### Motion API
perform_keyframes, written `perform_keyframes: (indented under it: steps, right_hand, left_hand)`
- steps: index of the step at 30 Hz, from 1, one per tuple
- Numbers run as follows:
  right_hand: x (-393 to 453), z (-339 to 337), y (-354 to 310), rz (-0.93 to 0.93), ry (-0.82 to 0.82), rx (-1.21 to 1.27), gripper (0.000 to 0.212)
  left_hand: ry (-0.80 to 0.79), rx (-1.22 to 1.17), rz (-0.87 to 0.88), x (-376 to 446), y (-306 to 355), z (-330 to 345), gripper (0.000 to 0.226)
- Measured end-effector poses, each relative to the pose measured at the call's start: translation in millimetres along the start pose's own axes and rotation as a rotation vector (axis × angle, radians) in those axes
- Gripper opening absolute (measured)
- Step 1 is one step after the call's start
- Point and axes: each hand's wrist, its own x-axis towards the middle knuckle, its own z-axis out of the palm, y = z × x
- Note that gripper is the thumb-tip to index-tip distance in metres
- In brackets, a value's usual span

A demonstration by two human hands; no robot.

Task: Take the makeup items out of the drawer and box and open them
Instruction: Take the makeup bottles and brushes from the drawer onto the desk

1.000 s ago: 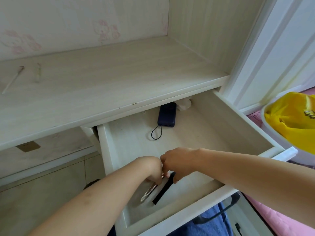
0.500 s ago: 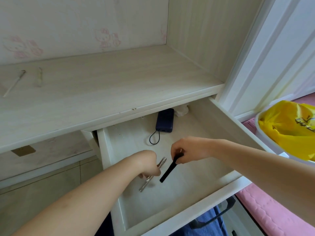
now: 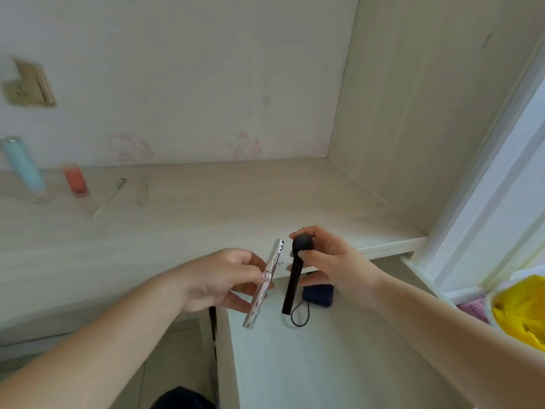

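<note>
My left hand [image 3: 218, 280] pinches a slim silver makeup tube [image 3: 264, 283] near its middle, holding it upright above the open drawer [image 3: 324, 364]. My right hand [image 3: 330, 261] grips the round top of a black stick-shaped makeup item [image 3: 293, 283], which hangs down beside the silver tube. Both items are raised level with the front edge of the desk shelf [image 3: 206, 219]. The two hands are close together, a few centimetres apart.
A dark blue pouch with a black loop cord [image 3: 318, 293] lies in the drawer. On the shelf at the left stand a light blue tube [image 3: 22, 166] and an orange-pink bottle [image 3: 75, 178], with a thin stick [image 3: 109, 197] beside them. A yellow bag [image 3: 522, 311] sits in a tub at the right.
Both hands have lifted out of the drawer, the left with the silver tube and the right with the black stick. The view has tilted up, showing more of the shelf and wall.
</note>
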Motion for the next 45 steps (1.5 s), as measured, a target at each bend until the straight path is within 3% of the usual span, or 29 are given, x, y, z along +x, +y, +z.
perform_keyframes:
  steps: [7,10,15,21,25,37,45]
  right_hand:
    - [71,54,-33,-0.024,-0.041,0.034,0.028]
    - [109,79,-43,-0.01,0.014,0.073,0.028]
    - [165,106,-40,0.04,0.088,0.095,0.009]
    - [235,125,-34,0.069,0.214,0.013,0.014]
    - [272,125,-23,0.071,0.242,-0.079,0.027]
    - [328,125,-2,-0.017,0.21,-0.375,0.026]
    - [342,123,6,-0.085,0.2,-0.635,0.025]
  left_hand:
    - [0.317,-0.24,0.12,-3,8,-70,0.007]
    - [0.499,-0.297,0.176,6,5,-107,0.009]
    - [0.672,-0.356,0.237,28,4,-155,0.008]
    - [0.75,-0.199,0.233,60,9,-205,0.014]
    - [0.713,-0.048,0.213,80,15,-225,0.026]
    - [0.657,0.445,0.026,127,27,-255,0.042]
    - [0.751,0.731,0.001,137,30,-262,0.043]
